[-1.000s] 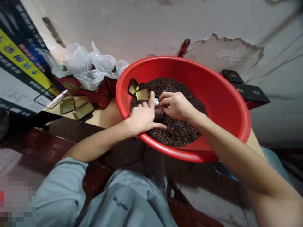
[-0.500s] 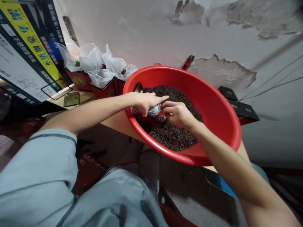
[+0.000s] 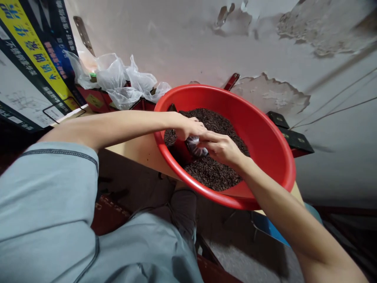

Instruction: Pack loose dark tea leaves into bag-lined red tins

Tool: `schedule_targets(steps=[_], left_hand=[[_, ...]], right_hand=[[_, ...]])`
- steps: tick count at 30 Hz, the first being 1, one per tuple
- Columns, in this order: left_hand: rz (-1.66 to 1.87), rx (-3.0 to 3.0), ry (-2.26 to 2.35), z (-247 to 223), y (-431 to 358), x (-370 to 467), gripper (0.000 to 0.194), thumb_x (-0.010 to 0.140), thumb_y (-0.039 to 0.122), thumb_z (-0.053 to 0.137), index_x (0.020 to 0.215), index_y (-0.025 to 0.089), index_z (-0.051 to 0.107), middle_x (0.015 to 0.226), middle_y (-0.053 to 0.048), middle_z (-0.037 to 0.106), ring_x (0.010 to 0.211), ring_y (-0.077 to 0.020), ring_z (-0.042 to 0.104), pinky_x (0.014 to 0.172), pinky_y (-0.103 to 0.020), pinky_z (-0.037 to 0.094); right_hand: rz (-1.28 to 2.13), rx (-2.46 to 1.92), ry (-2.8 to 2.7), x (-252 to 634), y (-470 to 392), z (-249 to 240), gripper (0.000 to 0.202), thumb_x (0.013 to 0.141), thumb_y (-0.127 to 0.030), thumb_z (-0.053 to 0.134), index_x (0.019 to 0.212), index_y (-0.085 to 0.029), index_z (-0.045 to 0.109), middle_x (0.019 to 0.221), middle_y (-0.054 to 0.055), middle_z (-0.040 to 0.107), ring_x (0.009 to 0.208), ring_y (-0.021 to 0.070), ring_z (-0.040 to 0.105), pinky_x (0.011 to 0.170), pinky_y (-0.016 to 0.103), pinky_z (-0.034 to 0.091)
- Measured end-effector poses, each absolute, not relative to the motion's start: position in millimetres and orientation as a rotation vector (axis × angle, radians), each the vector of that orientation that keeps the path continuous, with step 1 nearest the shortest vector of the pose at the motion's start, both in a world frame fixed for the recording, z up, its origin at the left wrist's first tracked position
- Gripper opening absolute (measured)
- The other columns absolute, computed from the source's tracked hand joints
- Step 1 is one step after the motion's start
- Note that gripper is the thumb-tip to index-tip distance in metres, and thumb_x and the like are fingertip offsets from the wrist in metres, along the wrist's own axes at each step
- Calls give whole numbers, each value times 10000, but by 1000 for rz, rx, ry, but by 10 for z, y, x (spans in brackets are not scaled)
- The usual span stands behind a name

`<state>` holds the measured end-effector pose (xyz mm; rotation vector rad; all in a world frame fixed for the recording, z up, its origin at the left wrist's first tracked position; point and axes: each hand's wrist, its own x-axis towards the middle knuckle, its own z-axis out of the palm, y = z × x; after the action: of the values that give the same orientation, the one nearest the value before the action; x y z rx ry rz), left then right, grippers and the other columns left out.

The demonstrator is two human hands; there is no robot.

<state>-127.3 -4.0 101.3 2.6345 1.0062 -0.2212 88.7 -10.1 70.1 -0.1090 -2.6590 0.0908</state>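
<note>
A clear plastic bag (image 3: 196,147) with dark contents pokes out of a dark red box (image 3: 180,152) lying tilted inside the red basin (image 3: 272,157). Over the top of the bag, my left hand (image 3: 191,126) has its fingers curled onto the plastic. My right hand (image 3: 221,147) pinches the bag from the other side, its fingertips meeting those of the left. Loose dark dried leaves (image 3: 216,173) heap around the box and under both hands. Part of the bag's mouth is hidden by my fingers.
The basin stands on a pale wooden table (image 3: 141,153). Behind my left forearm are red boxes (image 3: 96,100) with clear plastic bags (image 3: 113,74) sticking out. Black-topped tins (image 3: 297,139) sit right of the basin by the peeling wall. A large printed carton (image 3: 26,67) stands at far left.
My left index finger, stretched out before, is now curled in, and the two hands have come together at the bag. More of the bag shows below them. The view has shifted slightly.
</note>
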Motion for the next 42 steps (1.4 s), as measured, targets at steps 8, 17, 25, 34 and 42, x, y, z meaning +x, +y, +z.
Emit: schedule_targets(steps=[8, 17, 25, 34, 42], left_hand=[[287, 2505, 1462, 1165, -282, -1229, 849, 803, 193, 660, 1618, 235, 423, 1579, -140, 565, 1508, -422, 414, 1162, -548, 382], [405, 1980, 1678, 715, -681, -1189, 1311, 764, 537, 751, 1698, 50, -29, 1747, -337, 138, 1561, -426, 363, 1138, -423, 442], [224, 1741, 1533, 923, -530, -1347, 703, 873, 297, 563, 1542, 107, 468, 1420, -233, 630, 1012, -295, 706, 745, -390, 618], [338, 1835, 1600, 950, -396, -1347, 588, 704, 163, 612, 1279, 143, 735, 1059, -126, 773, 874, -271, 722, 781, -392, 585], [260, 2297, 1235, 1017, 3, -1449, 607, 555, 36, 552, 1038, 244, 857, 883, 0, 829, 809, -217, 722, 759, -321, 542]], right_hand=[[172, -221, -2654, 932, -2, 877, 332, 894, -32, 544, 897, -207, 827, 994, 75, 773, 866, 187, 742, 795, 326, 607], [288, -284, -2660, 735, 140, 971, 222, 899, -166, 634, 880, -231, 846, 972, 75, 768, 790, 179, 711, 752, 329, 576], [162, -403, -2580, 686, 247, 929, 264, 865, -129, 602, 842, -216, 850, 919, 78, 778, 778, 187, 713, 729, 334, 581], [161, -407, -2595, 648, 130, 927, 288, 844, -80, 591, 838, -206, 850, 921, 74, 772, 774, 181, 707, 734, 326, 581], [161, -267, -2607, 745, -58, 846, 340, 930, -69, 532, 904, -220, 836, 1004, 65, 777, 875, 174, 744, 800, 316, 617]])
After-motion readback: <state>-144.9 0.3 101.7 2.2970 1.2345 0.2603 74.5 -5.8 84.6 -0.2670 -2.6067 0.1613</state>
